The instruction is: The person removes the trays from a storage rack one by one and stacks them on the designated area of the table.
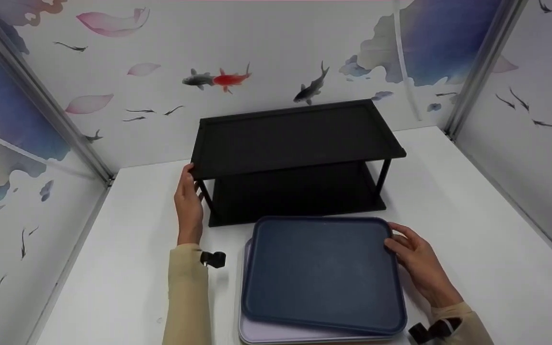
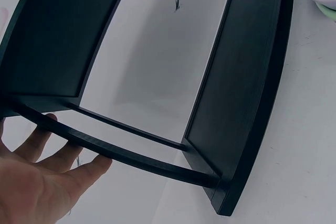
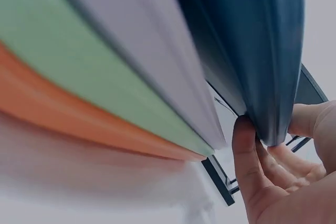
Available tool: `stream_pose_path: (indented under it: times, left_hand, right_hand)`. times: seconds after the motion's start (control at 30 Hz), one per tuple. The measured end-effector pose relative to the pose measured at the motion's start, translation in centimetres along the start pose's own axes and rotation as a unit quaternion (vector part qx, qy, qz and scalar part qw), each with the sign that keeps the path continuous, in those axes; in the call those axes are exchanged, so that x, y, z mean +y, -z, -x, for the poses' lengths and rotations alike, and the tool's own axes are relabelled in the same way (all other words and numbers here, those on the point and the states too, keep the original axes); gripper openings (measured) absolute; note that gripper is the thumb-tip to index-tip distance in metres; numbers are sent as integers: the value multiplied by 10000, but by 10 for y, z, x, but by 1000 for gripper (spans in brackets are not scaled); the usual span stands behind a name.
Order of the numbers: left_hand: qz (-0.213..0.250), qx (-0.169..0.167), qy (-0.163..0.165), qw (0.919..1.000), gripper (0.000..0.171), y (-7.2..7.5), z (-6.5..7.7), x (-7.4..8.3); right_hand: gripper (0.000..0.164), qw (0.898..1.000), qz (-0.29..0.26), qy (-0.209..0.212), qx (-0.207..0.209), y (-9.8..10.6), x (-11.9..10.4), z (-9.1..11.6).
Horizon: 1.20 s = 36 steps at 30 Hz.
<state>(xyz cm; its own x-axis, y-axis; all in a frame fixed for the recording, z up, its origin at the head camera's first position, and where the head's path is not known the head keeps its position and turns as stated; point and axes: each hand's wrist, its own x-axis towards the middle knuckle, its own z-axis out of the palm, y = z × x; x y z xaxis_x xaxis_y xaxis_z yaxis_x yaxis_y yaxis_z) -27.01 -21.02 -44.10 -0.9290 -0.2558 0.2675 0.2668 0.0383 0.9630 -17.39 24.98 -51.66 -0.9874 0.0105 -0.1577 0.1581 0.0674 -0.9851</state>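
A black two-tier shelf rack (image 1: 300, 139) stands at the back of the table. At its left front corner my left hand (image 1: 189, 206) holds the upper shelf and post; in the left wrist view the fingers (image 2: 86, 171) of that hand reach behind the post. My right hand (image 1: 417, 261) pinches the right edge of a dark blue rectangular tray (image 1: 324, 273), thumb on top and fingers below. The blue tray lies askew over a lavender tray (image 1: 247, 311), raised off it at the gripped side. Under these, the right wrist view shows a green tray (image 3: 79, 51) and an orange tray (image 3: 63, 111).
The white table (image 1: 127, 268) meets a back wall (image 1: 276, 48) printed with fish and petals. Side walls (image 1: 544, 143) close in the table left and right. The rack's lower shelf (image 1: 290, 191) lies just behind the stacked trays.
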Motion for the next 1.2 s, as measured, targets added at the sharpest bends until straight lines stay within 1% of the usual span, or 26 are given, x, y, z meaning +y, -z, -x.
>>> stream_pose_path:
  times: [0.3, 0.57, 0.9, 1.0, 1.13, 1.2]
  left_hand:
    - [-18, -20, -7, 10000, 48, 0, 1, 1]
    - [61, -69, 41, 9999, 49, 0, 2, 2]
    - [79, -50, -7, 10000, 48, 1, 1, 0]
    - [71, -20, -9, 10000, 48, 3, -4, -9]
    - [32, 8, -73, 10000, 48, 5, -12, -25]
    - [13, 24, -134, 9999, 48, 5, -13, -28]
  right_hand:
    - [57, 9983, 557, 120, 74, 2, 4, -1]
    - [54, 9975, 634, 287, 94, 0, 5, 0]
    - [58, 9953, 887, 328, -217, -1, 5, 1]
    - [61, 9934, 1051, 346, -303, 0, 6, 0]
    - [67, 9904, 1267, 339, -434, -1, 7, 0]
    - [70, 9892, 1342, 303, -497, -1, 6, 0]
